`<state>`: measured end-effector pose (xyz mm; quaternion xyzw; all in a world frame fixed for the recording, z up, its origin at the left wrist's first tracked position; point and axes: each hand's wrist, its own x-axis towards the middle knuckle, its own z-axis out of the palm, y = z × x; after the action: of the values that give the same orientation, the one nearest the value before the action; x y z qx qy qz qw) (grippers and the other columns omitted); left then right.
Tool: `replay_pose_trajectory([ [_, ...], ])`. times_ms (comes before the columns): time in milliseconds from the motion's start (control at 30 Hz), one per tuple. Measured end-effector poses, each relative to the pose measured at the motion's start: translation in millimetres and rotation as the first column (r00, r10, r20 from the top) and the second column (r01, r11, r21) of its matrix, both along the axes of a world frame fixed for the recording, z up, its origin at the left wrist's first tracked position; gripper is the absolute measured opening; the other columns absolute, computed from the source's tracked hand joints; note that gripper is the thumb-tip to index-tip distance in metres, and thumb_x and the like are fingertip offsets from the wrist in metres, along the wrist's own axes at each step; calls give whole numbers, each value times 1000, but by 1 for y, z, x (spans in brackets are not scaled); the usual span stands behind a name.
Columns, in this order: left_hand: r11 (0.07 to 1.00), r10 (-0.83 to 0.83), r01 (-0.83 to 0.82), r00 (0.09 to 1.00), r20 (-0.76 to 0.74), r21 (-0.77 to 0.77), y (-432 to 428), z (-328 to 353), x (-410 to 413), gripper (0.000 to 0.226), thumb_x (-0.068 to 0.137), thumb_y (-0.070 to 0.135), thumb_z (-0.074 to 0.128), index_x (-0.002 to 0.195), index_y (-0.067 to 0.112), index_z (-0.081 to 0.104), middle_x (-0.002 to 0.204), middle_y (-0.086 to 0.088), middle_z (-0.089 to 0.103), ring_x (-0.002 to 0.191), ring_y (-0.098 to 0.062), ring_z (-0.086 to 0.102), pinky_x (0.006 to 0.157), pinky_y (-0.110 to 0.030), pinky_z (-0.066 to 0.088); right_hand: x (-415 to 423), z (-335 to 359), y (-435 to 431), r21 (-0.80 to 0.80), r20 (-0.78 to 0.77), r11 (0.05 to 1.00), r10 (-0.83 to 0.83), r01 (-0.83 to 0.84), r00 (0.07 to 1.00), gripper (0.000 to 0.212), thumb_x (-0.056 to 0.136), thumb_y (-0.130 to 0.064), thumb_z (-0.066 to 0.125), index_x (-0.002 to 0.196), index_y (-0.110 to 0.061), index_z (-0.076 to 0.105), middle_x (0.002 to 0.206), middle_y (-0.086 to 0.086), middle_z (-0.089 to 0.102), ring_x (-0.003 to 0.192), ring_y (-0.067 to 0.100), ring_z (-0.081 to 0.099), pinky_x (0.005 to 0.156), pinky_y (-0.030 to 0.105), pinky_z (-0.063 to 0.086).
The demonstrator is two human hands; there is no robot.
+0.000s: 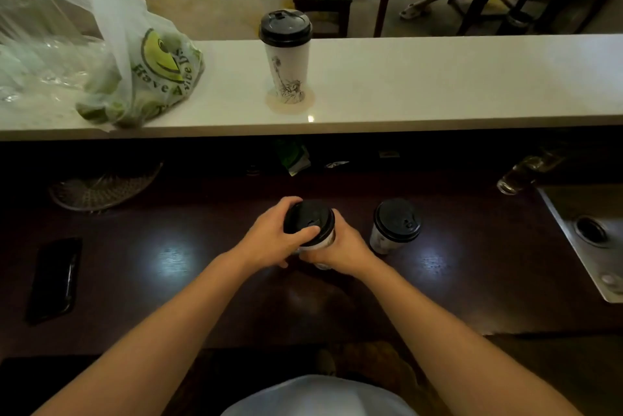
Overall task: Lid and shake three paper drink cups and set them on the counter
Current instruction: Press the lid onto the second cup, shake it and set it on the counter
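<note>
A white paper cup with a black lid (pixel 309 220) is at the middle of the dark lower worktop. My left hand (pixel 273 240) lies over the lid's left side, thumb on its top. My right hand (pixel 340 247) wraps the cup's body from the right. A second lidded cup (pixel 394 225) stands just to the right, untouched. A third, taller lidded cup (pixel 286 58) with a line drawing stands on a round coaster on the raised white counter (pixel 438 85).
A plastic bag of green fruit (pixel 141 75) sits at the counter's left. A black phone (pixel 54 277) lies on the worktop at left, a woven tray (pixel 101 190) behind it. A sink (pixel 586 233) and glassware (pixel 519 173) are at right. Chairs stand beyond the counter.
</note>
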<state>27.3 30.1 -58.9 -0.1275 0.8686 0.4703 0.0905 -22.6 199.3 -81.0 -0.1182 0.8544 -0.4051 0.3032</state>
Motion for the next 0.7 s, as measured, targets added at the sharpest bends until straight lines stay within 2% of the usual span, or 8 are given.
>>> replay_pose_trajectory([
  [67, 969, -118, 94, 988, -97, -227, -8, 10, 1, 67, 82, 60, 63, 139, 27, 45, 125, 5, 53, 109, -18, 60, 78, -30, 55, -3, 9, -2, -34, -49, 996, 81, -82, 996, 80, 53, -49, 88, 123, -42, 50, 115, -13, 65, 104, 11, 65, 91, 43, 57],
  [133, 924, -197, 140, 972, -130, -356, -14, 20, 3, 72, 81, 70, 48, 137, 25, 45, 123, 7, 52, 107, -18, 59, 88, -37, 52, -5, 18, -3, -89, -74, 987, 130, -137, 989, 78, 57, -37, 93, 124, -35, 54, 115, -9, 65, 104, 11, 64, 90, 42, 57],
  [200, 882, -222, 124, 961, -168, -454, -16, 30, 6, 68, 83, 71, 40, 132, 23, 46, 119, 7, 54, 96, -20, 62, 81, -40, 52, -7, 26, -3, -121, -54, 977, 168, -173, 984, 73, 60, -29, 93, 122, -35, 56, 110, -8, 68, 99, 9, 66, 86, 36, 59],
  [267, 826, -253, 102, 946, -203, -554, -18, 35, 7, 64, 84, 69, 35, 125, 21, 48, 112, 5, 58, 85, -21, 62, 72, -38, 49, -10, 32, -4, -127, -22, 967, 221, -222, 975, 70, 60, -30, 92, 119, -40, 55, 106, -6, 71, 97, 10, 69, 85, 37, 60],
  [400, 828, -280, 107, 930, -240, -550, -16, 40, 11, 62, 87, 65, 34, 120, 16, 50, 107, 2, 55, 72, -17, 57, 62, -31, 43, -14, 35, -7, -133, -37, 948, 287, -290, 957, 72, 59, -31, 91, 119, -35, 52, 109, -2, 69, 101, 18, 70, 84, 47, 61],
  [500, 841, -240, 74, 938, -248, -536, -16, 43, 13, 58, 88, 65, 32, 113, 16, 52, 103, 2, 53, 74, -20, 58, 66, -37, 49, -12, 36, -9, -132, -70, 942, 300, -307, 951, 67, 60, -30, 89, 117, -32, 53, 107, -2, 69, 97, 17, 69, 80, 43, 61],
  [600, 862, -181, 39, 955, -236, -505, -19, 44, 12, 52, 88, 64, 28, 104, 19, 49, 91, 3, 56, 76, -18, 56, 69, -38, 47, -6, 38, -13, -112, -122, 960, 244, -258, 962, 60, 58, -29, 86, 107, -36, 52, 98, -5, 69, 87, 13, 69, 70, 37, 61],
  [700, 880, -125, -4, 963, -240, -475, -17, 42, 12, 47, 89, 62, 29, 94, 19, 46, 80, 4, 54, 71, -17, 54, 63, -37, 42, -1, 36, -18, -83, -182, 972, 201, -218, 963, 61, 52, -36, 83, 103, -40, 49, 94, -7, 68, 83, 13, 69, 66, 43, 61],
])
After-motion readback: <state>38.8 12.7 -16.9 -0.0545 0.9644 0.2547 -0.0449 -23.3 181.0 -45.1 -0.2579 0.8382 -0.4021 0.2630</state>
